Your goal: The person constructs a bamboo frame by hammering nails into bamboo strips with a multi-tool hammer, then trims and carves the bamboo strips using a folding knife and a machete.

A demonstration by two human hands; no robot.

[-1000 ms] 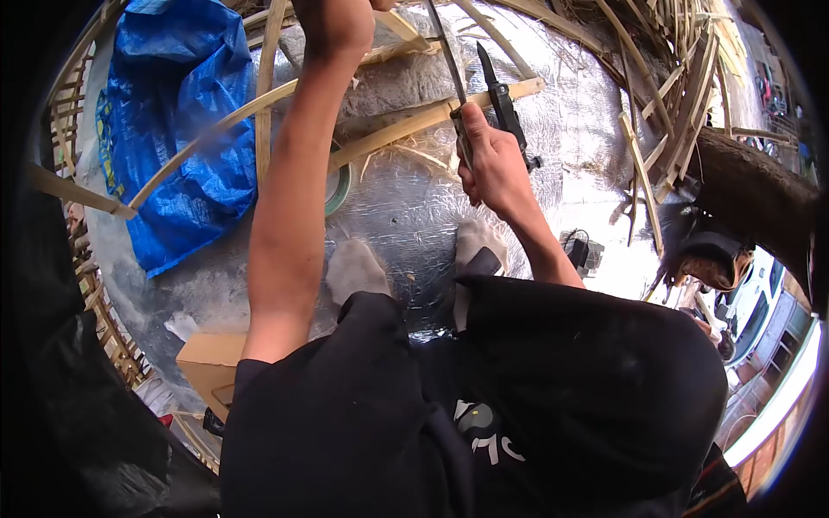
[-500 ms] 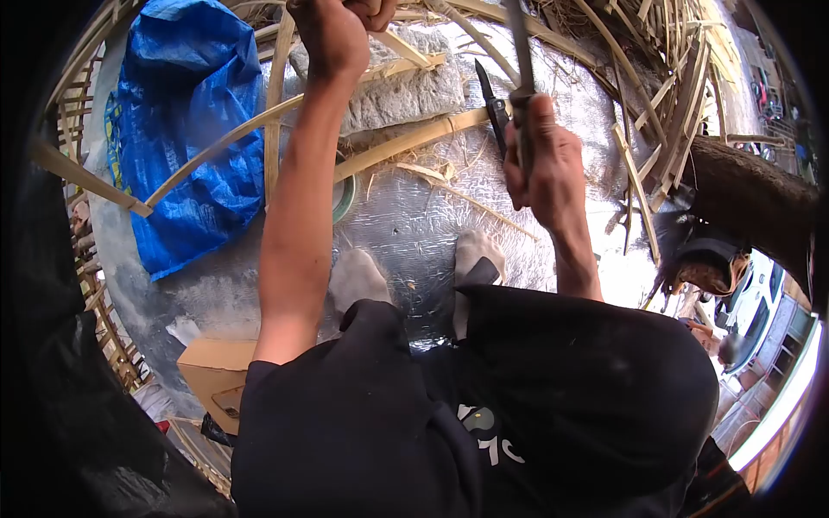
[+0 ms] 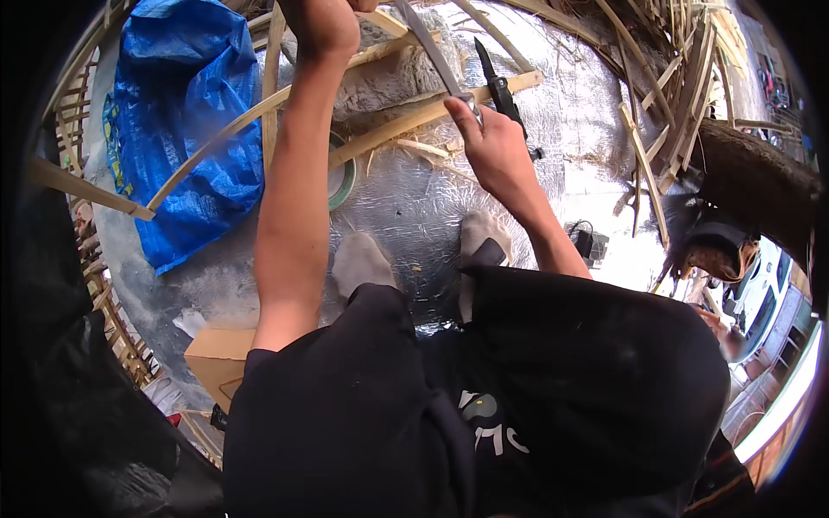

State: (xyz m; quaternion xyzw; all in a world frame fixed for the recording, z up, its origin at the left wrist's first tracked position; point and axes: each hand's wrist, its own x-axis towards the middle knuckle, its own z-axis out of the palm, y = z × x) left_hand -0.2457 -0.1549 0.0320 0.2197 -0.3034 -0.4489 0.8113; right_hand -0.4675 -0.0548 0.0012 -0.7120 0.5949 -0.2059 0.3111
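My left hand (image 3: 325, 24) is closed at the top edge of the view, its fingers partly cut off. A pale bamboo strip (image 3: 385, 23) comes out beside its fingers. My right hand (image 3: 499, 148) is wrapped round the handle of a knife, thumb along the top. The long knife blade (image 3: 432, 53) points up and left, reaching the strip near my left hand. A black folding knife (image 3: 503, 91), opened, lies just beyond my right hand, across the end of another bamboo strip (image 3: 406, 127). A rough stone block (image 3: 380, 85) lies under the strips.
A blue tarp sack (image 3: 186, 129) lies left, crossed by a long bent strip (image 3: 220, 138). A roll of green tape (image 3: 344, 186) sits by my left forearm. Split bamboo pieces (image 3: 682, 112) pile up at right, near a log (image 3: 751, 164). A cardboard box (image 3: 216, 350) stands lower left.
My right hand has moved left and slightly up with the knife, whose blade has swung from near upright to slanting left. My left hand has shifted slightly up and left.
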